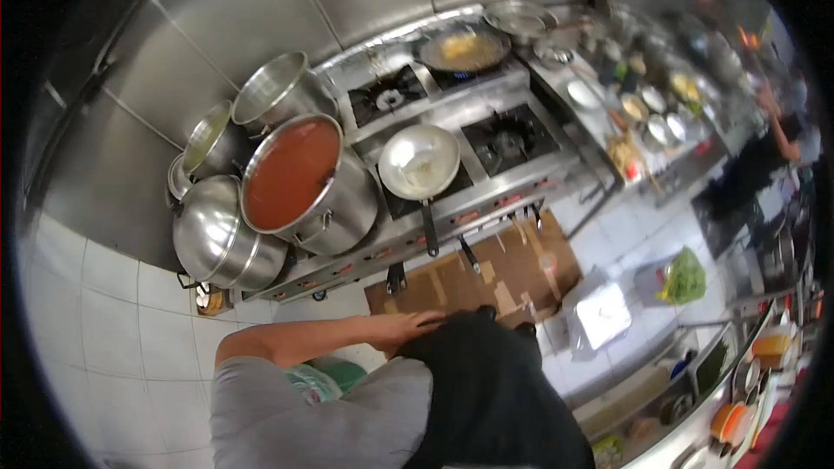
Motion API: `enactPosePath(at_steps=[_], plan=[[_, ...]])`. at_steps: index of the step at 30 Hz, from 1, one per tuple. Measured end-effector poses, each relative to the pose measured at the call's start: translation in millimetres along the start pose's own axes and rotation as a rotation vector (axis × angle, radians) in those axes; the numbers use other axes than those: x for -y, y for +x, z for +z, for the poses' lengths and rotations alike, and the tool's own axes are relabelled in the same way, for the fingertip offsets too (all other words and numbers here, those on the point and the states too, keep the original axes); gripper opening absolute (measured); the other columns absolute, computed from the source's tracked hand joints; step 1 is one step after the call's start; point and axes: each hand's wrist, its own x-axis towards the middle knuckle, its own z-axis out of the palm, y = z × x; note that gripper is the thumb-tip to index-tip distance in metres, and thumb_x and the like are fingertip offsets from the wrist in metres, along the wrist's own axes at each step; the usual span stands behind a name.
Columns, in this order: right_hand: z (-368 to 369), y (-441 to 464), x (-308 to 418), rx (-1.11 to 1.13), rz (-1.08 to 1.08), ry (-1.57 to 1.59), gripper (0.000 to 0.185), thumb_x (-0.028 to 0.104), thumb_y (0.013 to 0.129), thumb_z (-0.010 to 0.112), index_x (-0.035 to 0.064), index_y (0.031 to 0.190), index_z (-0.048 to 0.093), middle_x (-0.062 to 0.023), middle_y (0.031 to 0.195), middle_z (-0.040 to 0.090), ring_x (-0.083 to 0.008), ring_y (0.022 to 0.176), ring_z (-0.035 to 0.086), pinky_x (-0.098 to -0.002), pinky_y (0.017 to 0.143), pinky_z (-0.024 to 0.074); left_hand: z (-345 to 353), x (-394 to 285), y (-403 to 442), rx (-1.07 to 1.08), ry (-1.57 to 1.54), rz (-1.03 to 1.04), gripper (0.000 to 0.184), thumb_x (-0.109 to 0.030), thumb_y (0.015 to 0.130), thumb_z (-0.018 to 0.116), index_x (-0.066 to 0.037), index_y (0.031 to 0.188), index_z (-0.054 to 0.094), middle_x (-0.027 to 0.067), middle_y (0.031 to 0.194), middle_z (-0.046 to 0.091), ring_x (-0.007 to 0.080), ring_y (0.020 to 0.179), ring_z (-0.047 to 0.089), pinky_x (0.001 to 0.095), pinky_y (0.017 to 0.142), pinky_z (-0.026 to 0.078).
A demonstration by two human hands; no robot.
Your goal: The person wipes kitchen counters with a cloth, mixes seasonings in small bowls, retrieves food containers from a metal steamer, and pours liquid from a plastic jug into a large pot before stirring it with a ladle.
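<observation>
Bent across the front of my body, my left hand rests against the black apron. Its fingers look stretched out and partly overlap the cloth; I can make out no object in it. My right hand does not show. Ahead of me, a steel wok with a black handle sits on the stove, holding a little liquid or residue. To its left stands a large steel pot full of red-orange liquid. A dark pan with yellowish food sits on a back burner.
Steel pots and a domed steamer stand at the left. Flattened cardboard lies on the floor. Bowls crowd the counter at the right; a co-worker's arm shows beyond. A white-topped container stands near a bag.
</observation>
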Motion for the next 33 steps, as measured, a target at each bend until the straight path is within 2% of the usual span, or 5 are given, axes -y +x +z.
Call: enactPosePath(at_steps=[4, 15, 19, 28, 33], plan=[[-19, 18, -6, 0.394, -0.022, -0.376, 0.093, 0.077, 0.078, 0.020, 0.0108, 0.144, 0.020, -0.0246, 0.140, 0.030, -0.0528, 0.121, 0.033, -0.0645, 0.093, 0.0286, 19, 0, -2, 0.037, 0.059, -0.069, 0.107, -0.003, 0.051, 0.076, 0.002, 0.139, 0.016, 0.0197, 0.144, 0.012, 0.0377, 0.130, 0.026, 0.0384, 0.104, 0.033], [-96, -4, -1, 0.211, 0.152, 0.038, 0.076, 0.055, 0.079, 0.056, 0.0161, 0.139, 0.030, -0.0172, 0.128, 0.041, -0.0399, 0.111, 0.044, -0.0565, 0.085, 0.0394, -7, -12, 77, 0.865, -0.589, -0.435, 0.074, -0.010, 0.083, 0.060, -0.016, 0.144, 0.018, 0.0138, 0.142, 0.033, 0.0280, 0.130, 0.034, 0.0390, 0.104, 0.035], [-103, -1, -14, 0.176, 0.057, -0.017, 0.076, 0.059, 0.081, 0.051, 0.0122, 0.138, 0.032, -0.0200, 0.127, 0.044, -0.0408, 0.111, 0.047, -0.0519, 0.088, 0.0390, 108, 62, 131, 0.605, -0.464, -0.818, 0.092, -0.058, 0.081, 0.054, -0.005, 0.144, 0.014, 0.0258, 0.139, 0.030, 0.0320, 0.128, 0.035, 0.0382, 0.104, 0.030], [-36, -16, -159, 0.361, -0.415, 0.076, 0.050, 0.014, 0.090, 0.044, 0.0193, 0.139, 0.034, -0.0175, 0.105, 0.058, -0.0298, 0.084, 0.060, -0.0420, 0.068, 0.0472, 251, 81, 194, 0.386, -0.199, -1.131, 0.125, -0.062, 0.057, 0.073, 0.007, 0.139, 0.007, 0.0341, 0.128, 0.039, 0.0428, 0.117, 0.043, 0.0418, 0.098, 0.037], [-110, 2, -70, 0.191, -0.139, 0.369, 0.080, 0.052, 0.080, 0.056, 0.0021, 0.137, 0.029, -0.0239, 0.118, 0.051, -0.0390, 0.098, 0.054, -0.0521, 0.079, 0.0439, 263, 89, 179, 0.255, -0.262, -1.089, 0.125, -0.057, 0.057, 0.076, 0.007, 0.138, 0.007, 0.0342, 0.128, 0.036, 0.0432, 0.117, 0.043, 0.0424, 0.098, 0.037]])
